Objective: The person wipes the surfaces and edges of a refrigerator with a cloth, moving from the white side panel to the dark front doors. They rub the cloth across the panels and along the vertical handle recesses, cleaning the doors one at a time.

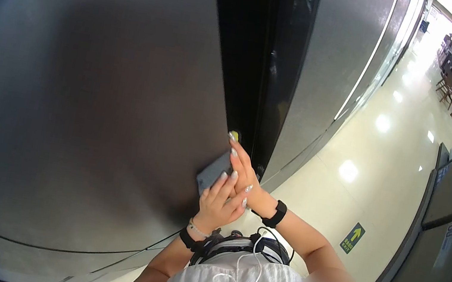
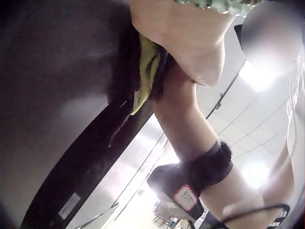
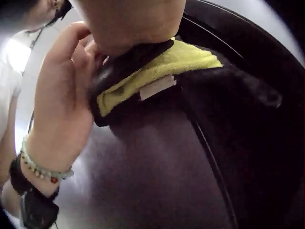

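Note:
A folded cloth, dark grey outside and yellow inside (image 3: 157, 71), lies against a dark glossy panel (image 1: 125, 93). In the head view its grey part (image 1: 213, 171) shows left of the hands. My right hand (image 1: 247, 172) presses on the cloth, fingers extended up toward the panel's edge; a bit of yellow shows by the fingertips. Its underside is hidden. My left hand (image 1: 218, 203), wearing a bead bracelet, overlaps the right hand and the cloth's lower end with its fingers extended. The left wrist view shows a yellow fold (image 2: 145, 71) beside the left hand (image 2: 181, 43).
A black vertical recess (image 1: 249, 42) runs beside the panel, with grey wall (image 1: 346, 41) further right. A shiny tiled floor (image 1: 352, 145) carries a green exit sign (image 1: 353, 237). Dark framed panels (image 1: 438, 239) stand at right. Chairs (image 1: 450, 87) and tables are far off.

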A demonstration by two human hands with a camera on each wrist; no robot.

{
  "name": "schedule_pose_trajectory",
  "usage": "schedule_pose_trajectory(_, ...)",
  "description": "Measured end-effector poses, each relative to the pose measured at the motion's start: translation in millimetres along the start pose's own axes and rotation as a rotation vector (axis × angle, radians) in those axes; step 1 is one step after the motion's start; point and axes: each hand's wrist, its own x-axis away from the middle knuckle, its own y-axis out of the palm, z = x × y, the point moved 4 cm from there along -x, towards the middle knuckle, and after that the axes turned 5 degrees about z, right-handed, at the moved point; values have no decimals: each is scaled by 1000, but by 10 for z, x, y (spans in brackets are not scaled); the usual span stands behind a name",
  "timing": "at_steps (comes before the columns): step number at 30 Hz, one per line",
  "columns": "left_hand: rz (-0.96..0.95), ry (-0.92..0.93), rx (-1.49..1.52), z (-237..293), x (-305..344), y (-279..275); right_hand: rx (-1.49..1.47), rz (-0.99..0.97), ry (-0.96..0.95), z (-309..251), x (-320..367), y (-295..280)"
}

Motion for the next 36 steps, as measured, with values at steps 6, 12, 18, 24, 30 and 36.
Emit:
schedule_pose_trajectory(6,120,-51,-38,9,-180,-100,-149,-68,233,-194,-250,-52)
schedule_pose_trajectory(12,-8,-61,137,36,286,228,-153,-155,539,52,373,-34)
schedule_pose_trajectory(18,45,-12,180,122,327,377,70,-100,417,-38,381,-401)
schedule_pose_trajectory(24,335,144,255,259,-267,396,394,257,-66,-429,-270,-876)
schedule_pose_trajectory(30,21,-121,262,176,-970,673,623,465,-149,-314,-616,-978)
schedule_pose_trajectory(36,-108,-131,191,184,-744,924,684,352,104,9,-409,-836)
